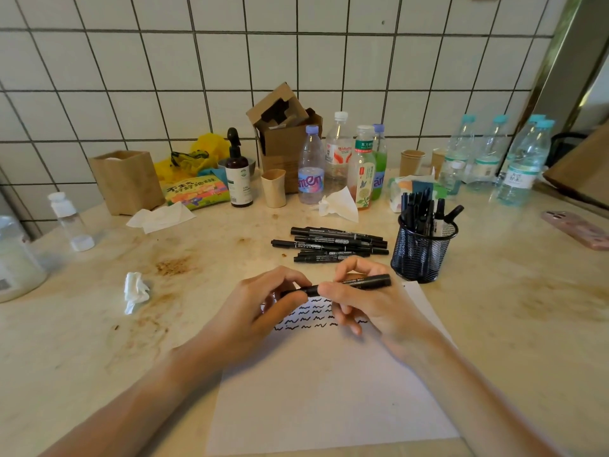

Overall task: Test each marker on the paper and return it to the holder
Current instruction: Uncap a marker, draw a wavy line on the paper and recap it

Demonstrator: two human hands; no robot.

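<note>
Both hands hold one black marker (pixel 362 281) level above the white paper (pixel 329 390). My left hand (pixel 263 308) pinches its left end, where the cap sits. My right hand (pixel 362 301) grips the barrel, whose right end sticks out past my fingers. Rows of black squiggles (pixel 313 311) run across the top of the paper, partly hidden by my hands. Several black markers (pixel 333 244) lie in a loose pile just beyond my hands. To the right stands the black mesh holder (pixel 421 252) with several markers upright in it.
Along the tiled wall stand bottles (pixel 339 159), paper cups (pixel 273 188), a cardboard box (pixel 286 133), a wooden box (pixel 127 181) and a pump bottle (pixel 239 173). Crumpled tissues (pixel 135 291) lie at left. A pink phone (pixel 580 227) lies at right. The counter is stained.
</note>
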